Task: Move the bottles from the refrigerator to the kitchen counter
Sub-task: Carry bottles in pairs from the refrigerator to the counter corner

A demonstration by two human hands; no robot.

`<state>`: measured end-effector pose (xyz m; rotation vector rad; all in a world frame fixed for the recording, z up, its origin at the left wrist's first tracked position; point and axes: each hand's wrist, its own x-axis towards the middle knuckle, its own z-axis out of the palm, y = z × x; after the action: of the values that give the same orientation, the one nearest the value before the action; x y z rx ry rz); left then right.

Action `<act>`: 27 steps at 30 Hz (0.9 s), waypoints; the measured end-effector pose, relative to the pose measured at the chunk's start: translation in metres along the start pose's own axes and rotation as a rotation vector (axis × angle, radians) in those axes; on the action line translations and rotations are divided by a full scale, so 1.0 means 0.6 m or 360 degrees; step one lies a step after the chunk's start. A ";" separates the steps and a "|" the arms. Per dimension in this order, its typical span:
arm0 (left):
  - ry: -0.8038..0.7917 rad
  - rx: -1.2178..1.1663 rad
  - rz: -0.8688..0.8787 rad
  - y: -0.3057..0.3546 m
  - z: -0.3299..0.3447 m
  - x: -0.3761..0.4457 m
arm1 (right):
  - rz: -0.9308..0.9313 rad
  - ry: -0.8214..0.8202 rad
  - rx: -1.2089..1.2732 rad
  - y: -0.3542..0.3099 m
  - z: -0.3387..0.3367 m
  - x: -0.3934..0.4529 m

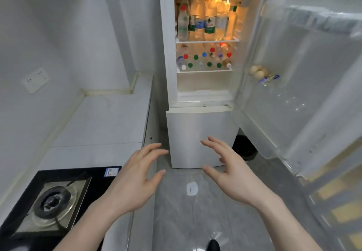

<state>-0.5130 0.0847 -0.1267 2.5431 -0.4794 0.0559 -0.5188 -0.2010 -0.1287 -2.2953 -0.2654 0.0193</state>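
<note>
Head view: I see fridge (203, 125) w/ upper door (305, 78) swung wide. Bottles (203, 19) upright on top shelf, packed tight; more bottles on shelf below (203, 58), caps facing out. Desk (105, 121) on left, no bottle on visible part. Left hand (135, 180) & right hand (233, 172) both spread, fingers apart, holding nothing, short of fridge. My read: task barely begun, whole load left.
</note>
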 end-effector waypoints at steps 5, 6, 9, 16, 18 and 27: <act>0.0006 0.0008 0.0047 0.020 0.022 0.123 | -0.0007 0.0037 0.0007 0.060 -0.063 0.077; 0.0011 0.0010 0.0048 0.025 0.027 0.153 | -0.0002 0.0047 0.0011 0.075 -0.080 0.098; 0.0052 0.0015 0.0050 0.041 0.040 0.225 | -0.0006 0.0052 0.0004 0.109 -0.128 0.150; 0.0105 -0.0038 0.0074 0.071 0.068 0.374 | -0.0026 0.0105 -0.0043 0.180 -0.219 0.256; 0.0090 -0.0041 0.0095 0.074 0.070 0.409 | -0.0027 0.0109 -0.0041 0.194 -0.230 0.274; 0.0058 -0.0049 0.0256 0.040 0.057 0.620 | 0.0055 0.0272 -0.0070 0.227 -0.260 0.404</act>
<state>-0.1754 -0.0729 -0.0928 2.4647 -0.6641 0.1523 -0.2410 -0.3559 -0.1066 -2.3282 -0.1391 -0.1663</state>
